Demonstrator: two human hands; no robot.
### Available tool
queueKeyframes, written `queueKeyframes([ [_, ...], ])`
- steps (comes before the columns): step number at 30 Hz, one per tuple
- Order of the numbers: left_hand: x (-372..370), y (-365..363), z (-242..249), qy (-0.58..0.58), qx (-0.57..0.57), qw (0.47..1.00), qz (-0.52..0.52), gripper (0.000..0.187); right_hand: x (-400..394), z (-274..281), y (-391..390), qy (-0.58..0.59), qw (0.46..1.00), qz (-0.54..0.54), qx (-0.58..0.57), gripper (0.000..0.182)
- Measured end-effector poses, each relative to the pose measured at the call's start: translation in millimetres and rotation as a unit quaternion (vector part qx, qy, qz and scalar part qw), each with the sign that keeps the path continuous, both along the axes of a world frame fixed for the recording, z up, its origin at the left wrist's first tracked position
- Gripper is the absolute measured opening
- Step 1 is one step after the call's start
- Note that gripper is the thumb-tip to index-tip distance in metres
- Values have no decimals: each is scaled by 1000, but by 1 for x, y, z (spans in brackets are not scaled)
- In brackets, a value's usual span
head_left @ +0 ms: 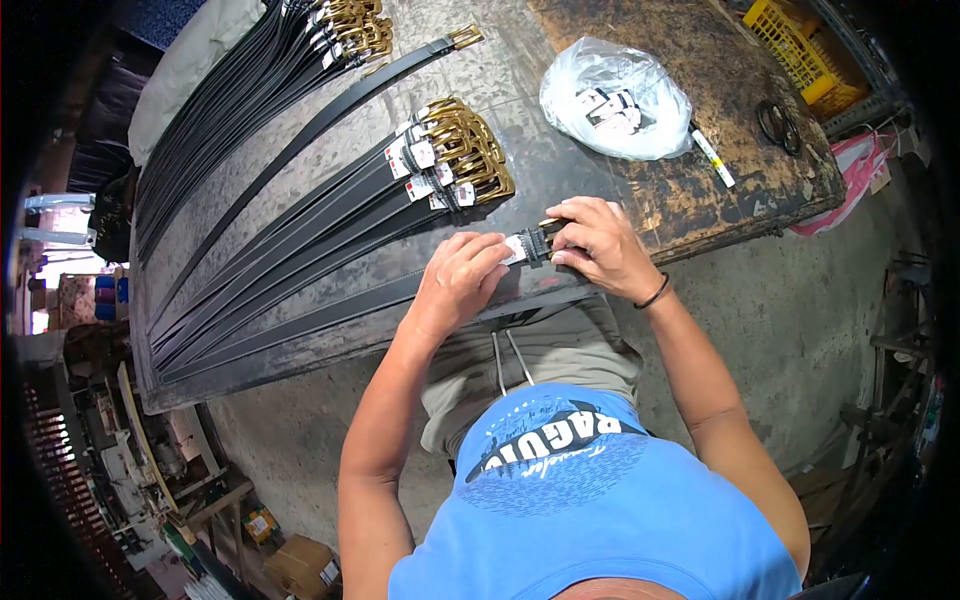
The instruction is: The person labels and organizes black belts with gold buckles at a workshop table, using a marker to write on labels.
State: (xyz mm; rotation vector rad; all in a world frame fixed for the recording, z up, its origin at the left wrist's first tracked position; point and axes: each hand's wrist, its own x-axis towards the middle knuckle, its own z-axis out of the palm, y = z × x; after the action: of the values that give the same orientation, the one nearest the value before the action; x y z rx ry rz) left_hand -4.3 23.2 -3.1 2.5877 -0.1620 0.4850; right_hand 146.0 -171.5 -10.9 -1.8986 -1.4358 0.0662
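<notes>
A black belt (pixel 350 318) lies along the table's near edge, its buckle end between my hands. My left hand (pixel 463 277) is closed on the strap beside a white tag (pixel 516 248). With its fingers curled, my right hand (pixel 604 248) grips the brass-coloured buckle (pixel 549 226), which the fingers partly hide. Just beyond, a fanned stack of black belts (pixel 340 215) has gold buckles (pixel 470 145) and white tags (pixel 425 160) gathered at one end. A single belt (pixel 340 105) lies farther back, its buckle (pixel 465 37) pointing right.
Another pile of belts (pixel 240 85) lies at the far left of the worn table (pixel 560 185). A clear plastic bag (pixel 655 90) holds several tags. Near it are a white marker (pixel 713 158) and black scissors (pixel 778 126). A yellow crate (pixel 790 50) stands beyond the right edge.
</notes>
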Motion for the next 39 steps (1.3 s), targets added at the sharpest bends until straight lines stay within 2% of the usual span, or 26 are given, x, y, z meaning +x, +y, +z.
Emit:
queueKeyframes([
  [8,-1,1,1,21,15,1000,-2,29,1,0,-1,15,1000,8,7,16],
  [14,5,-7,-2,10,-45,999,10,43,1,2,-1,3,1000,18,-5,16],
  [17,9,-15,-9,23,-102,994,32,49,1,1,-2,5,1000,18,-2,16],
  [19,10,-19,-12,-11,-192,978,82,56,1,1,-2,5,1000,18,-3,15],
  [20,8,-19,-12,-11,-192,978,84,56,2,1,-2,6,1000,20,-3,15],
  [22,5,-17,-7,-31,-34,991,129,56,2,2,-2,8,1000,18,-4,15],
  [25,1,-12,-11,21,5,994,109,51,1,4,-1,9,1000,15,-6,15],
  [29,9,-14,-15,0,-21,996,90,44,3,5,0,5,999,27,-16,16],
  [32,5,-13,-6,7,-12,996,93,51,5,11,3,35,998,45,1,16],
  [33,2,-11,-4,9,-4,995,98,58,4,18,5,28,998,54,6,17],
  [36,-13,3,-1,47,14,993,108,63,6,43,11,-20,997,73,26,19],
  [39,-38,41,6,-25,61,992,107,59,15,64,17,-43,994,93,46,30],
])
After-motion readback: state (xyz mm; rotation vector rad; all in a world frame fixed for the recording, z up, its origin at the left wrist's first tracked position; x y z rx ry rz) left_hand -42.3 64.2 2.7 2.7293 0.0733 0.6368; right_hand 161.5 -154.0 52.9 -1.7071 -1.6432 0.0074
